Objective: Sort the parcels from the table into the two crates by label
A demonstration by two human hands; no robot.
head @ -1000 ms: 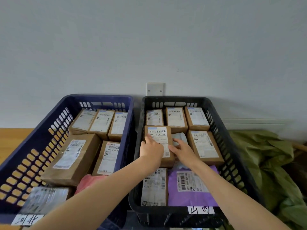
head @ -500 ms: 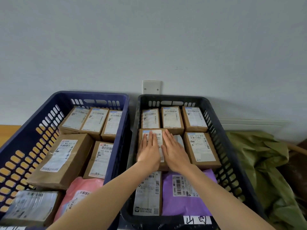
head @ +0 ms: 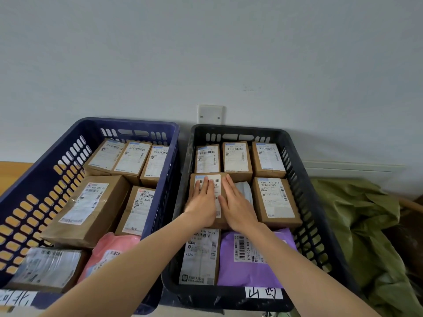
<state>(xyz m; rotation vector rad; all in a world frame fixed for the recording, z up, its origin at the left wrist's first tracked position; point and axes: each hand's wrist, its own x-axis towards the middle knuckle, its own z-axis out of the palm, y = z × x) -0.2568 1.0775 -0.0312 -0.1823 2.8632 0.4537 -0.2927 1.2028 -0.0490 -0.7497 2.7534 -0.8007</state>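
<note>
Figure: the two crates viewed from your head camera, at the moment a parcel is settled in place.

Your left hand point(head: 201, 204): lies palm down on the brown parcel point(head: 215, 180), fingers straight and close together, gripping nothing.

Your right hand point(head: 238, 207): lies flat beside the left, fingers straight and together. It covers the parcel's right edge and reaches partly over the grey soft bag point(head: 245, 191).

Parcel in hand: sits in the middle row of the black crate point(head: 238, 129), against the left wall, label facing up. It appears delivered, and you are only pressing it level.

Black crate, contents: three boxes along the back, then the pressed parcel, the grey bag and one more box across the middle. A white-labelled box and a purple mailer point(head: 256, 259) lie in front.

Blue crate point(head: 128, 122), contents: three boxes at the back, two larger boxes in the middle, and a pink mailer point(head: 109, 248) and a film-wrapped parcel in front.

Crate tags: handwritten slips are fixed on the near walls of the black crate point(head: 263, 292) and the blue crate point(head: 16, 298).

Done: judged by the fill, both crates hold a nearly full layer.

Left: the table is out of view, so you cannot tell from here how many parcels remain. Your next move is likely to lift both hands and turn back for another.
</note>
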